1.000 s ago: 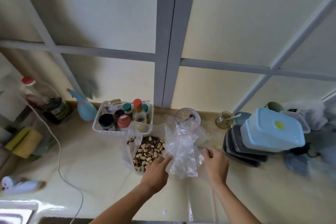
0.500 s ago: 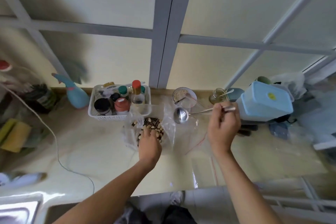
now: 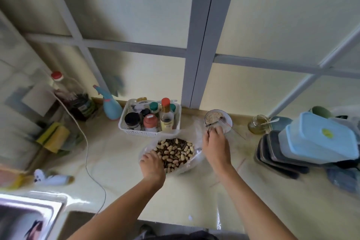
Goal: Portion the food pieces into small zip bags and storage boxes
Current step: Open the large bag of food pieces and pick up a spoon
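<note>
Left hand (image 3: 151, 163): fingers curled on the near rim of the open bag of nuts (image 3: 173, 153) on the counter (image 3: 120, 161). Right hand (image 3: 215, 145): fingers bunched around the ladle (image 3: 211, 125) handle beside the bowl (image 3: 227, 118). Risk: floppy rim slipping, nuts spilling; empty zip bags out of clear view.

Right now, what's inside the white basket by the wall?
The basket holds jars and bottles standing upright: a black-lidded jar, a red-lidded jar, a red-capped bottle and green-capped ones behind. What lies beneath them is hidden.
</note>
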Demonstrator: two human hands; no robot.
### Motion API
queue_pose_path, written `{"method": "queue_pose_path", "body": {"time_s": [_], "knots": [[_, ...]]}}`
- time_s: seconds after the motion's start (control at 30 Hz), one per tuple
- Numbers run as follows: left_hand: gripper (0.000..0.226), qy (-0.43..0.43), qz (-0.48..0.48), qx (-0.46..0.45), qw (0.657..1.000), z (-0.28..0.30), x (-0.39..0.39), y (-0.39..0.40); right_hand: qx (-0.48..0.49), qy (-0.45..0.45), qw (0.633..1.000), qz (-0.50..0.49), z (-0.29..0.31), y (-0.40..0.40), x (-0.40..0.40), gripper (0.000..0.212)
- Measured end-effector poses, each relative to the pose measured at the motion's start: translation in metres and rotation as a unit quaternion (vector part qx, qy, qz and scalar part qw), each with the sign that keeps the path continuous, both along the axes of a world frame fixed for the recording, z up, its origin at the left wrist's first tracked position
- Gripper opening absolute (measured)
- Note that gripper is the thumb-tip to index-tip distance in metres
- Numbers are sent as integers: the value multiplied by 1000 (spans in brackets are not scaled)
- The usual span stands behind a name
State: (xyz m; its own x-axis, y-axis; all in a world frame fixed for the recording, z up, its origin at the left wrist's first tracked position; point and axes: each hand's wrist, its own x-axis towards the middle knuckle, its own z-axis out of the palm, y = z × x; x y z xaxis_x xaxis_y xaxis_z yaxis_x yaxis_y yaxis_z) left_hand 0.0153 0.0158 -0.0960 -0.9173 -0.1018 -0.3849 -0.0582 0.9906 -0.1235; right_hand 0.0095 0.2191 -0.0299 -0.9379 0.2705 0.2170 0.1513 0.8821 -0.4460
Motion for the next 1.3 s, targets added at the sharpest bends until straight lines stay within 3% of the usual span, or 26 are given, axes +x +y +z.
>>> {"method": "queue_pose_path", "body": {"time_s": [0.07, 0.17, 0.27, 0.33, 0.47, 0.53, 0.67, 0.73, 0.8, 0.87, 0.93, 1.0, 1.13, 1.3], "knots": [[53, 19, -2, 14, 1000, 2, -3, 12, -45, -16, 999, -18, -4, 15, -6, 28], [34, 60, -56, 124, 989, 7, -10, 36, -181, -2, 979, -88, -12, 34, -10, 37], [25, 61, -102, 186, 975, 14, -12, 67, -360, 35, 912, -192, -15, 61, -10, 33], [27, 32, -106, 196, 974, 11, -7, 83, -444, 63, 869, -207, -12, 83, -13, 28], [24, 14, -94, 178, 980, 2, 5, 98, -526, 167, 815, -175, 17, 121, -35, 19], [23, 26, -87, 179, 980, -1, 9, 102, -538, 178, 804, -182, 25, 134, -49, 20], [37, 15, -116, 180, 977, -15, 15, 102, -527, 146, 809, -216, 6, 148, -64, 30], [44, 16, -145, 173, 974, -21, 20, 101, -476, 137, 841, -219, 0, 152, -69, 31], [46, 51, -148, 191, 969, -23, 26, 100, -376, 55, 905, -193, -11, 156, -74, 30], [40, 98, -136, 221, 961, -25, 29, 100, -273, -89, 946, -150, -29, 158, -76, 27], [30, 136, -116, 236, 955, -24, 31, 99, -215, -197, 950, -111, -45, 158, -75, 17], [27, 134, -116, 242, 954, -23, 32, 99, -190, -243, 948, -83, -57, 158, -75, 27], [25, 115, -138, 239, 954, -20, 34, 94, -164, -261, 948, -76, -66, 158, -71, 15], [25, 113, -130, 264, 949, -15, 33, 89, -144, -162, 965, -149, -66, 158, -72, 20]]}}
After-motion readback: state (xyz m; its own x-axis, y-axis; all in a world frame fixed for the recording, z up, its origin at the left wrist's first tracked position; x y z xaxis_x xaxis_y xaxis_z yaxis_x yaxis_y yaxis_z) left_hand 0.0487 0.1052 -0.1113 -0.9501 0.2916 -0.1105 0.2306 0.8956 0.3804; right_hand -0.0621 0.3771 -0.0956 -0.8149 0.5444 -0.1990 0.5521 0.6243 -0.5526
